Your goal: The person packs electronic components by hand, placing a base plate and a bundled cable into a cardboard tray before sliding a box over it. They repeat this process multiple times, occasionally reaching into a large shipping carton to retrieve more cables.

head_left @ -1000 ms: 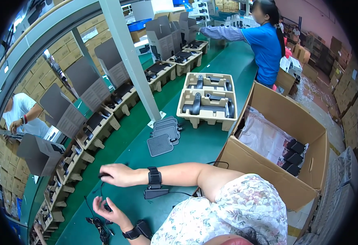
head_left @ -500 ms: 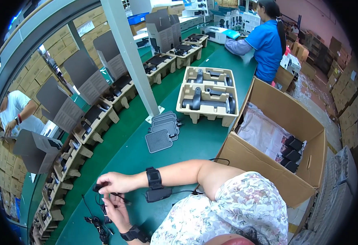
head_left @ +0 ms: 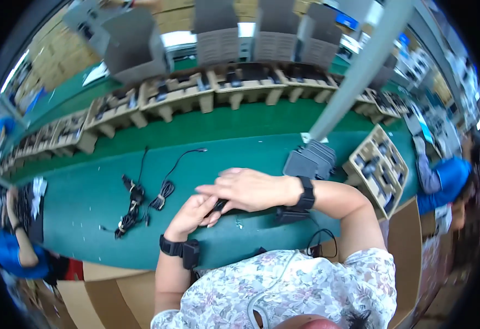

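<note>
My left hand (head_left: 190, 216) and my right hand (head_left: 253, 189) meet above the green table. Closed between their fingers is a black cable (head_left: 220, 204), mostly covered, so only a small dark part shows. The right hand lies partly over the left fingertips and is slightly blurred. Left of my hands rest a tied black cable bundle (head_left: 162, 196) with one end stretched out, and a pile of further tied cables (head_left: 133, 205). A black strap with a small box is round each wrist.
Flat dark grey plates (head_left: 310, 160) lie stacked by a grey post (head_left: 355, 71). Right of them stands a moulded tray (head_left: 380, 164) with black parts. A row of filled trays (head_left: 182, 101) runs along the far side. Co-workers in blue are at both sides; cardboard boxes stand near the table edge.
My view has swung left, so the table and trays appear turned. My right hand has come down over my left, and the cable that hung between them is now mostly hidden.
</note>
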Demonstrator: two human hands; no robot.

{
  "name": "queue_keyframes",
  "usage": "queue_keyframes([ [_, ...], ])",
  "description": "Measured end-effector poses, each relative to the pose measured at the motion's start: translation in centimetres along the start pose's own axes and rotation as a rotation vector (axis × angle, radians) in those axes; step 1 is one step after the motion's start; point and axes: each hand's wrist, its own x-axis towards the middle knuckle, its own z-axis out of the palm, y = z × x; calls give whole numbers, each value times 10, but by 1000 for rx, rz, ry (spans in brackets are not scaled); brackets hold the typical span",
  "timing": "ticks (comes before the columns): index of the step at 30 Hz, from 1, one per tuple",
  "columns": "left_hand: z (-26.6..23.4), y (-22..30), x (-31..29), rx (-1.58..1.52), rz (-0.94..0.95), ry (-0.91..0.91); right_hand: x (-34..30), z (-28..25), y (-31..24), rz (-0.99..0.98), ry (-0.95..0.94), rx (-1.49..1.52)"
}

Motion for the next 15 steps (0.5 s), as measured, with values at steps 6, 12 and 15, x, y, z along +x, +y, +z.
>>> queue_keyframes([
  [6, -3, 2, 6, 12, 274, 353, 27, -28, 26, 196, 41, 64],
  [12, -25, -7, 6, 152, 422, 628, 76, -104, 122, 554, 414, -511],
  [15, -25, -12, 10, 175, 394, 614, 91, -126, 174, 713, 309, -619],
])
